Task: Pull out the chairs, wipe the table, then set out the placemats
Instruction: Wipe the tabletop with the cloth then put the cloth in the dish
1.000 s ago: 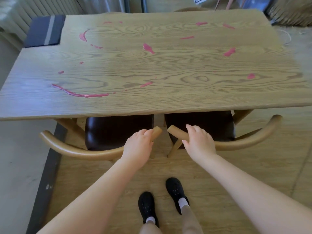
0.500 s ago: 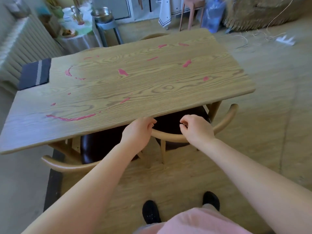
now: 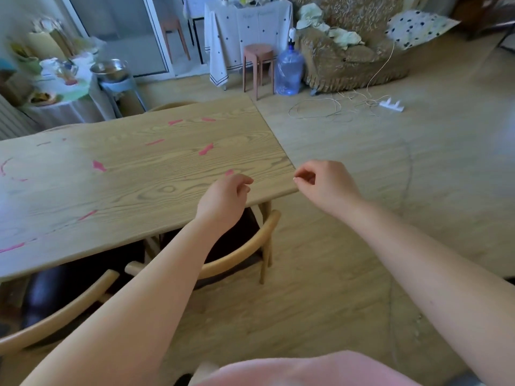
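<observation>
The wooden table (image 3: 139,190) carries several pink smears (image 3: 206,149). Two wooden chairs with dark seats stand tucked under its near side: the right chair (image 3: 250,246) and the left chair (image 3: 64,310). My left hand (image 3: 225,199) hovers over the table's near right corner, fingers loosely curled, holding nothing. My right hand (image 3: 326,182) hangs in the air just past that corner, fingers also loosely curled and empty. Neither hand touches a chair. No placemat or cloth shows in this view.
Another chair back (image 3: 172,105) peeks over the table's far edge. A side table with dishes and a metal bowl (image 3: 110,69) stands far left. A brown stool (image 3: 257,65), a water jug (image 3: 288,69), a sofa (image 3: 348,51) and loose cord (image 3: 320,108) lie on the floor beyond.
Both hands let go of the chair backs and rose to table height by the right corner. My view swung up and to the right, so the dark placemat left the frame.
</observation>
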